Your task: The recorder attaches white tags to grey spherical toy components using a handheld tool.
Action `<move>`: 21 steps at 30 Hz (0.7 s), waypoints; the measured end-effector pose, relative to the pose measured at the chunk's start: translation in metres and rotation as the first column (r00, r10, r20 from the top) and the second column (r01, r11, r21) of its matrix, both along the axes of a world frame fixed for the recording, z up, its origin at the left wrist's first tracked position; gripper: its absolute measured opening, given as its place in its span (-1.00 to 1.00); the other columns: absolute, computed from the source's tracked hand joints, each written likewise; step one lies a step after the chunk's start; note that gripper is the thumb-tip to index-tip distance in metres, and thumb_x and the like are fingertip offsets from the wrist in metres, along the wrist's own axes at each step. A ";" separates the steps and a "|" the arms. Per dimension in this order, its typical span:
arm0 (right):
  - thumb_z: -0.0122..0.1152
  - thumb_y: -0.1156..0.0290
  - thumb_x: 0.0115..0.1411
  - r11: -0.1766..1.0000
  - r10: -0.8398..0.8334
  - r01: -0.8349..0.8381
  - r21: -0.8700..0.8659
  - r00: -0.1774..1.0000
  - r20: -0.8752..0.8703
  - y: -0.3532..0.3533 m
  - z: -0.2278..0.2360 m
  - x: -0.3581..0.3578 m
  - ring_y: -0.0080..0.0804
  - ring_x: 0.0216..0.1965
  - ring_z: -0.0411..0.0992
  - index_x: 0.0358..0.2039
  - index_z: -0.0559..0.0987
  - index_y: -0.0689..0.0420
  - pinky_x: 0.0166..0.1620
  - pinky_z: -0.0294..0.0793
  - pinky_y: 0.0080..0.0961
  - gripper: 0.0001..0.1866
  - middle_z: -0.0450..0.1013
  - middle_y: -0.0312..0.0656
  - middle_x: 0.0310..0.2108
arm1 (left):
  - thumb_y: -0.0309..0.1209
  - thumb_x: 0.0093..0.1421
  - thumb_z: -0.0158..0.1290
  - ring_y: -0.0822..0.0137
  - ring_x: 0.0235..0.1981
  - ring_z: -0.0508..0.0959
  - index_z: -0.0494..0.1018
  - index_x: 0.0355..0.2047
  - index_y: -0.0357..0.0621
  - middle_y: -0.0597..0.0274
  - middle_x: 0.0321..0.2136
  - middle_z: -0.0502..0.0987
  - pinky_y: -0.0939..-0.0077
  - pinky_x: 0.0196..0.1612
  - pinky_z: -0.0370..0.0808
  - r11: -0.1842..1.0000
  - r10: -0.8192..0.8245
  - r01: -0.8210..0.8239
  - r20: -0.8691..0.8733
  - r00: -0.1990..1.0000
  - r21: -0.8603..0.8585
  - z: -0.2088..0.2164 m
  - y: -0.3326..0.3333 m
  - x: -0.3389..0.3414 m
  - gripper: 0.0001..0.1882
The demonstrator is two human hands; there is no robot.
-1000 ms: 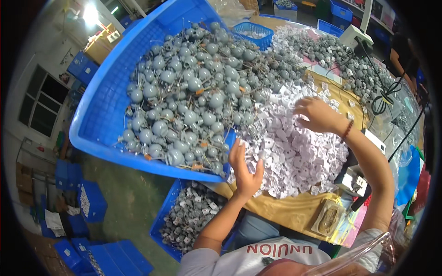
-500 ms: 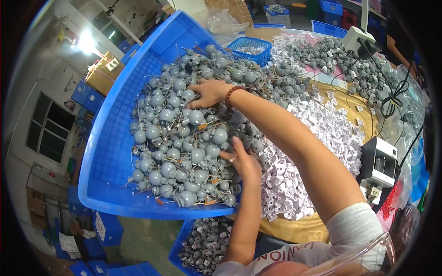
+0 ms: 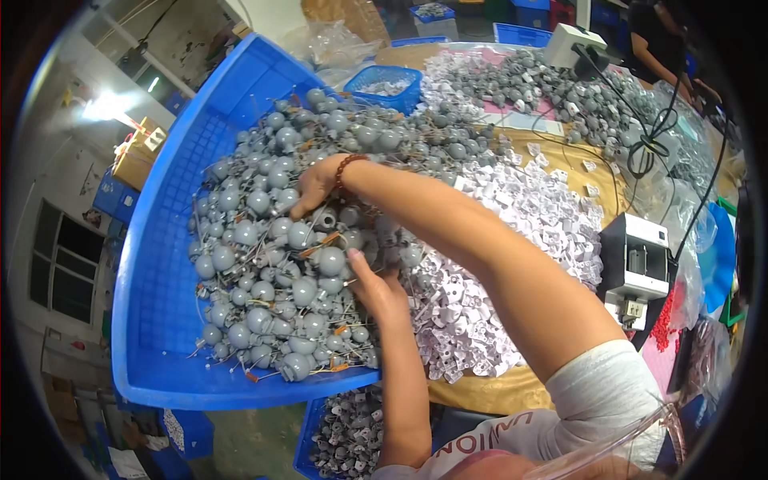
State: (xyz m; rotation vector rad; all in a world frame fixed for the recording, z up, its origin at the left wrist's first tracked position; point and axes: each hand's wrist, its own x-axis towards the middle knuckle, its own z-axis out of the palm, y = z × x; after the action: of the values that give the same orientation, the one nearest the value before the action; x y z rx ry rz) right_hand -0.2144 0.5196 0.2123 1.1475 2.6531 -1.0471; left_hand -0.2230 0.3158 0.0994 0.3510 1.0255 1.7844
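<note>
I am seeing the right hand [image 3: 316, 186] digging curled into the grey wired balls [image 3: 272, 272] in the blue tray [image 3: 160, 240]; left hand [image 3: 376, 290] is lying open at the heap's edge. Risk: tangled wires dragging extras over the rim.

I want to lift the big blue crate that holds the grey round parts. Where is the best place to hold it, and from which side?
Probably by the rim of the blue crate, on the bare left wall and the near edge, with both hands. The grey round parts heap against the right side, where the right hand and left hand are, so the rim there is buried.
</note>
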 end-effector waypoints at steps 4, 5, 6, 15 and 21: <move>0.16 -0.34 0.12 0.992 -0.107 0.099 -0.076 0.987 -0.116 -0.017 -0.001 0.005 -0.11 0.07 0.49 0.12 0.56 0.22 0.11 0.46 -0.17 -0.14 0.52 0.02 0.08 | 0.14 0.27 0.12 0.14 0.19 0.37 0.15 0.37 -0.11 0.10 0.28 0.27 0.06 0.13 0.39 1.000 -0.014 0.012 -0.072 0.997 -0.022 0.005 0.007 0.003 -0.15; 0.16 -0.35 0.12 0.990 -0.137 0.134 -0.042 0.988 -0.070 -0.020 0.001 0.007 -0.10 0.08 0.49 0.12 0.57 0.20 0.13 0.45 -0.18 -0.14 0.52 0.03 0.09 | 0.17 0.27 0.10 0.12 0.22 0.35 0.10 0.39 -0.05 0.11 0.31 0.23 0.01 0.15 0.38 0.999 -0.035 0.033 -0.090 0.995 -0.026 0.008 0.009 0.004 -0.13; 0.16 -0.35 0.12 0.988 -0.143 0.139 -0.072 0.989 -0.048 -0.021 0.003 0.013 -0.10 0.09 0.49 0.14 0.56 0.19 0.13 0.45 -0.18 -0.14 0.52 0.02 0.09 | 0.20 0.27 0.08 0.09 0.25 0.32 0.05 0.42 0.01 0.12 0.34 0.19 -0.04 0.18 0.37 0.998 -0.055 0.052 -0.105 0.993 -0.029 0.009 0.012 0.005 -0.11; 0.15 -0.25 0.12 0.995 -0.067 0.062 -0.079 0.995 -0.069 -0.040 0.014 0.090 -0.10 0.03 0.48 0.15 0.55 0.12 0.05 0.48 -0.15 -0.22 0.50 -0.02 0.08 | 0.12 0.27 0.12 0.14 0.13 0.43 0.23 0.27 -0.13 0.06 0.20 0.33 0.06 0.02 0.52 0.991 -0.135 0.132 -0.154 0.979 -0.028 0.021 0.001 0.031 -0.24; 0.18 -0.27 0.06 0.975 -0.204 0.182 -0.124 0.960 -0.193 -0.096 0.056 0.181 -0.29 -0.11 0.53 0.07 0.64 -0.12 -0.26 0.62 -0.22 -0.33 0.57 -0.22 -0.09 | -0.05 0.31 0.16 0.35 0.03 0.48 0.30 0.20 -0.27 0.13 0.07 0.46 0.44 0.09 0.43 0.963 -0.189 0.241 -0.333 0.924 0.120 0.043 -0.007 0.079 -0.34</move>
State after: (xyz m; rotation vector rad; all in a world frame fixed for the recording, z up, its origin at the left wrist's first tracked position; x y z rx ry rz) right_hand -0.0330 0.4240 0.2683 1.3681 2.6359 -1.3927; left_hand -0.1442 0.3086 0.1425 0.8443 1.0221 1.6431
